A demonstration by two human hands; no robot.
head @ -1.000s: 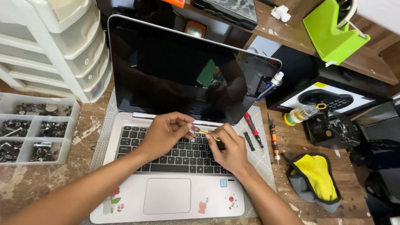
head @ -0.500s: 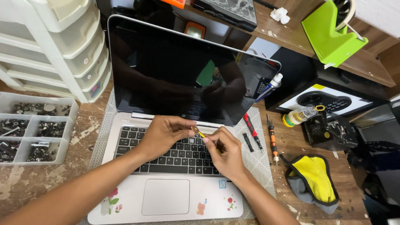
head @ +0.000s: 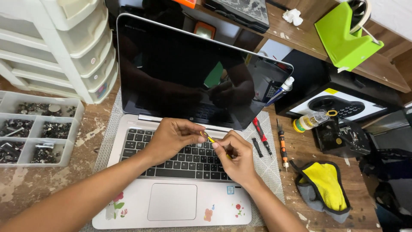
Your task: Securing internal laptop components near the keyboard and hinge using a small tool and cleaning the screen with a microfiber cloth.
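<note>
An open silver laptop with a dark screen lies on a grey mat. Both my hands hover over its black keyboard near the hinge. My left hand pinches the tip of a small yellow tool, and my right hand grips its other end. The tool is mostly hidden by my fingers.
A compartment tray of screws and white drawers stand left. Right of the laptop lie a red screwdriver, an orange screwdriver, a small bottle, a yellow and grey cloth and a green tape dispenser.
Both hands have shifted slightly left and downward over the keyboard, still holding the yellow tool between them.
</note>
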